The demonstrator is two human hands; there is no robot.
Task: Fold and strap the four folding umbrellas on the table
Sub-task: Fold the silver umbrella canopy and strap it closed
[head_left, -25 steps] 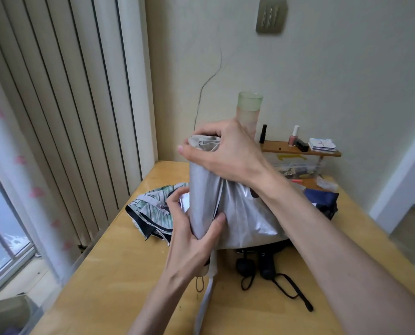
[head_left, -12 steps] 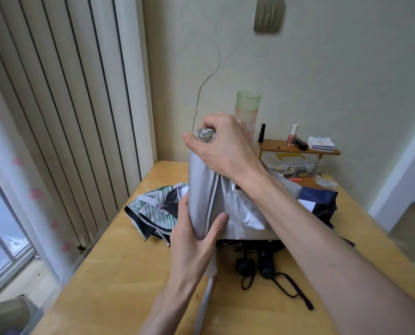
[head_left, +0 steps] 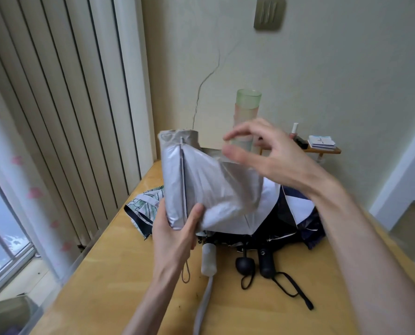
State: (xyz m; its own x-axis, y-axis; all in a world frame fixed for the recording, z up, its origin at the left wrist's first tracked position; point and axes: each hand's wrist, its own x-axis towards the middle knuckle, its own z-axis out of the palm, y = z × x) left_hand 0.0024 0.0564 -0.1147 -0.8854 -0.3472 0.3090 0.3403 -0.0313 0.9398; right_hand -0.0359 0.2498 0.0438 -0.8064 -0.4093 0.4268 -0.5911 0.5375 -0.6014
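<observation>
My left hand (head_left: 175, 235) grips the lower part of a silver-grey folding umbrella (head_left: 201, 184), held upright above the wooden table (head_left: 104, 274). Its loose canopy spreads out to the right. My right hand (head_left: 262, 151) hovers over the canopy's upper right with fingers spread and loosely bent, holding nothing. A floral green-and-white umbrella (head_left: 143, 209) lies on the table behind my left hand. Dark navy and white umbrellas (head_left: 296, 216) lie unfolded at the right. A white handle (head_left: 208, 259) and two black handles (head_left: 245, 263) with wrist straps point toward me.
Vertical blinds (head_left: 56, 117) and a window run along the left side. A stack of green and pink cups (head_left: 246, 110) stands at the back, beside a small wooden shelf (head_left: 322, 149) with bottles and cards. The wall is close behind the table.
My right hand has let go of the umbrella's top and lifted away to the right. The silver canopy has fanned out to the right. My left hand keeps its grip.
</observation>
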